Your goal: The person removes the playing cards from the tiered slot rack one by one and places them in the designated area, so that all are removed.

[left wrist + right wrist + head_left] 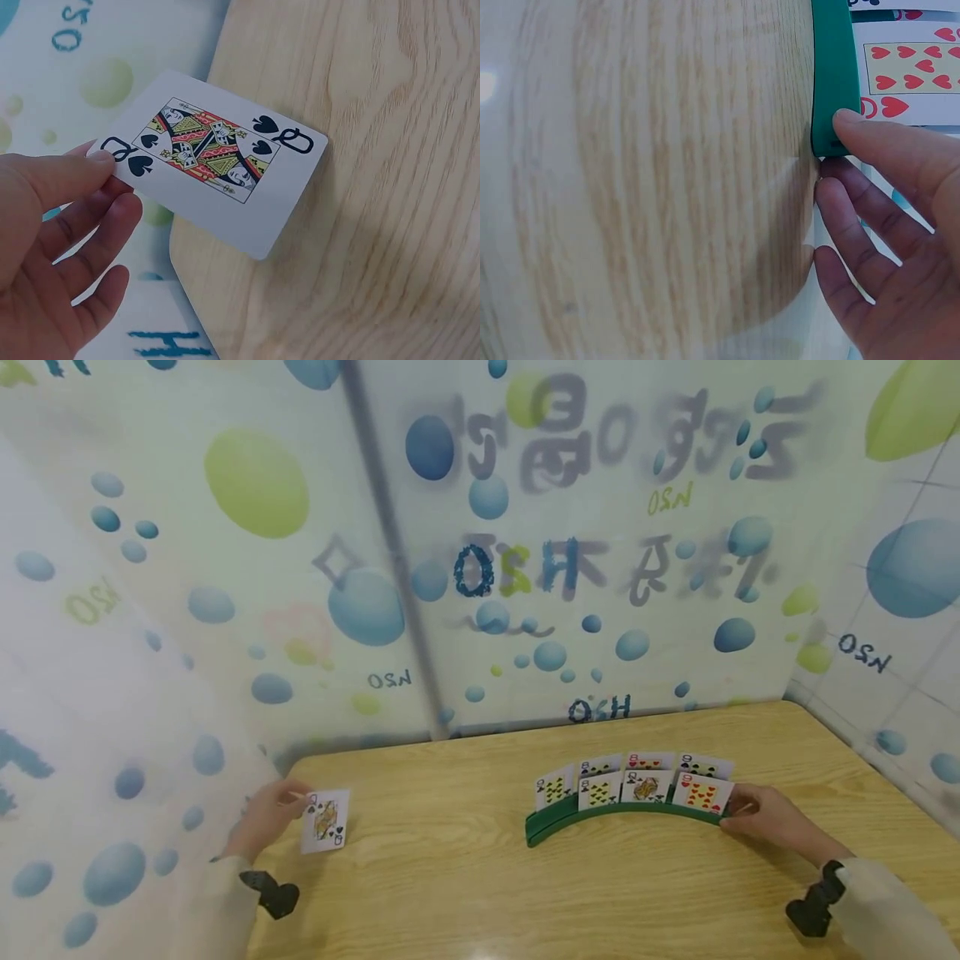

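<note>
My left hand (264,817) pinches a queen of spades playing card (326,821) by one corner, over the table's left edge. In the left wrist view, the thumb lies on the face of the card (206,161) and the other fingers are loosely bent below. A curved green card holder (555,821) stands on the right half of the table with two rows of playing cards upright in it. My right hand (772,820) grips its right end. In the right wrist view, the thumb rests on the green holder (836,75), beside a hearts card (907,71).
The wooden table (450,877) has rounded corners and stands against a patterned curtain (637,568) printed with blue and green dots. Further curtain hangs at the left and right sides. A dark camera (277,897) is strapped to the left wrist, another camera (813,910) to the right.
</note>
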Tool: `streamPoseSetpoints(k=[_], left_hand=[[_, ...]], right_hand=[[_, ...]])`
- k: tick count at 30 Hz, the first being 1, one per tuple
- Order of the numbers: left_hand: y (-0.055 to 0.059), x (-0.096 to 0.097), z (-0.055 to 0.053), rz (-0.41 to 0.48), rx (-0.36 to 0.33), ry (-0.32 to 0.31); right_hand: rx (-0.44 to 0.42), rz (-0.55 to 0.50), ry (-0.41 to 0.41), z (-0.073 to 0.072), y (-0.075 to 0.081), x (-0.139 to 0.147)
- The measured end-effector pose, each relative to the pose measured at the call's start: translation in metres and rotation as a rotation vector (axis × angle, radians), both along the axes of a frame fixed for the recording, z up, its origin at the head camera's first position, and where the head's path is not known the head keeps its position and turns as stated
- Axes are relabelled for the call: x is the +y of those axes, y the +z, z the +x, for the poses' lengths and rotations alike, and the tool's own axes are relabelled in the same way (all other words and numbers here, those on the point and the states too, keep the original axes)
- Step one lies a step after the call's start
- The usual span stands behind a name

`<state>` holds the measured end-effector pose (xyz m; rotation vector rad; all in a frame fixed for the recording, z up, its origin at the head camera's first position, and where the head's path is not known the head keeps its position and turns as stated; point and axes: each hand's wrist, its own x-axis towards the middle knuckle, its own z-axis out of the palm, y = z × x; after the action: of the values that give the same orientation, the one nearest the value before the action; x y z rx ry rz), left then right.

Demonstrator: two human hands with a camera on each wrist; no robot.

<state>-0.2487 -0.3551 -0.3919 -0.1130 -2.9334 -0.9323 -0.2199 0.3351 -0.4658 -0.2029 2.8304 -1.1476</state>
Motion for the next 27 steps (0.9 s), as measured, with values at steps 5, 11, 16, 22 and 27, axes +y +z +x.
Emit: streamPoseSetpoints(k=[5,11,16,22,27], left_hand=[[-0.008,-0.017,-0.001,-0.012,0.037,0.021],[-0.013,-0.032,0.003,-0.064,0.054,0.108],[-0.021,-0.04,0.009,-0.052,0.035,0.209],[-0.042,-0.045,0.0,0.046,-0.04,0.382],[-0.062,-0.045,-0.013,0.119,-0.045,0.481]], right_hand=[[0.004,-0.011,0.004,0.001,0.0,0.0],[0.002,-0.007,-0.009,0.0,-0.002,0.0],[-0.011,-0.018,-0.014,0.0,-0.003,0.0],[-0.002,-0.023,-0.005,0.002,0.001,-0.003],[0.02,-0.006,-0.015,0.002,-0.001,-0.003]])
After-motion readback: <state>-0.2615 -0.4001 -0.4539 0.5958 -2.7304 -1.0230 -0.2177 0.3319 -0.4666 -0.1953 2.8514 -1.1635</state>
